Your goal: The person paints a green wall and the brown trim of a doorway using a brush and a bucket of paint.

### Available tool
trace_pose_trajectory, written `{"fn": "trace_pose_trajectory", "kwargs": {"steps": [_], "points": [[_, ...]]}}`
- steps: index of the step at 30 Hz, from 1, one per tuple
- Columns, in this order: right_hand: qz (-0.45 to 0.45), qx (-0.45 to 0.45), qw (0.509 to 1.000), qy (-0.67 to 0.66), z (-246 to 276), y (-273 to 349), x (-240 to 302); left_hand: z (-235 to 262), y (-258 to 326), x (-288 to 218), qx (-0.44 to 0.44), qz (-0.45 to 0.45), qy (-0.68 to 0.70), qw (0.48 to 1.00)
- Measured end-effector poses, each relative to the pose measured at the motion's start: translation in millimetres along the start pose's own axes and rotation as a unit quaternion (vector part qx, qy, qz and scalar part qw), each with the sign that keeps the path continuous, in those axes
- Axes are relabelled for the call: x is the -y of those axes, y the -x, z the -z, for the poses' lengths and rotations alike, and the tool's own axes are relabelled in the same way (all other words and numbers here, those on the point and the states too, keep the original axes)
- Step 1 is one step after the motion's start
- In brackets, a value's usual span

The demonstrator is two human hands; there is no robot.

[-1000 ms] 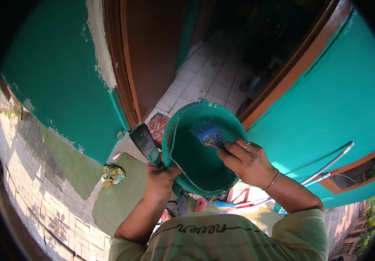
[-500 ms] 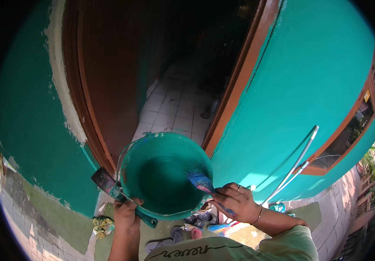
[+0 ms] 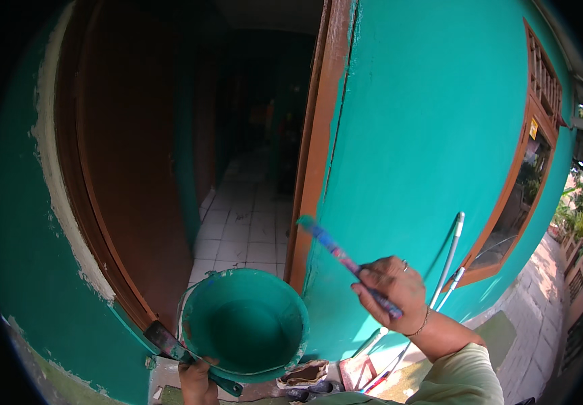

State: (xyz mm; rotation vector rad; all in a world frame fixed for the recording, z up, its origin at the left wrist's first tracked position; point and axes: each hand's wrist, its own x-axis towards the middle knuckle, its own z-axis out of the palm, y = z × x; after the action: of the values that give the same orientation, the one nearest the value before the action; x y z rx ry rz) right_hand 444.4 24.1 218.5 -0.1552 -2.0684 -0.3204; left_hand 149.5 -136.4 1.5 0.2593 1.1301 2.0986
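Note:
My left hand [image 3: 198,381] is closed at the near left rim of a green paint bucket [image 3: 200,310], holding it up with green paint inside. A dark, flat-ended tool [image 3: 163,339] sticks out beside that hand; its kind is unclear. In my right hand [image 3: 393,287] is a paintbrush [image 3: 335,251] with a blue, paint-smeared handle. The brush is raised right of the bucket, its green-wet bristles pointing up and left by the brown door frame [image 3: 299,250]. Whether the bristles touch anything cannot be told.
Green wall [image 3: 426,121] flanks the open doorway, where a brown door [image 3: 126,169] stands and white tiles [image 3: 234,236] run inside. Long pale poles [image 3: 448,260] lean on the wall under a brown-framed window [image 3: 518,202]. Shoes [image 3: 318,389] lie on the ground below the bucket.
My right hand has lifted the paintbrush out of the bucket, up toward the door frame. The view has tilted up, and the bucket sits lower in it.

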Motion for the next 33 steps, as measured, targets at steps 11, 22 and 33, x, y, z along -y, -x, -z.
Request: {"fn": "trace_pose_trajectory", "kwargs": {"steps": [11,22,33], "points": [[0.003,-0.235,0.969,0.071,90.8,-214.6,-142.0,7.4,-45.7,43.1,-0.062,-0.06,0.033,0.996],[0.015,-0.325,0.943,0.066,47.9,-299.6,-165.9,29.4,-132.2,0.5,-0.093,0.002,-0.049,0.994],[-0.002,-0.331,0.93,0.16,29.1,-322.7,-169.0,49.5,-222.2,-32.5,-0.065,0.024,-0.033,0.997]]}}
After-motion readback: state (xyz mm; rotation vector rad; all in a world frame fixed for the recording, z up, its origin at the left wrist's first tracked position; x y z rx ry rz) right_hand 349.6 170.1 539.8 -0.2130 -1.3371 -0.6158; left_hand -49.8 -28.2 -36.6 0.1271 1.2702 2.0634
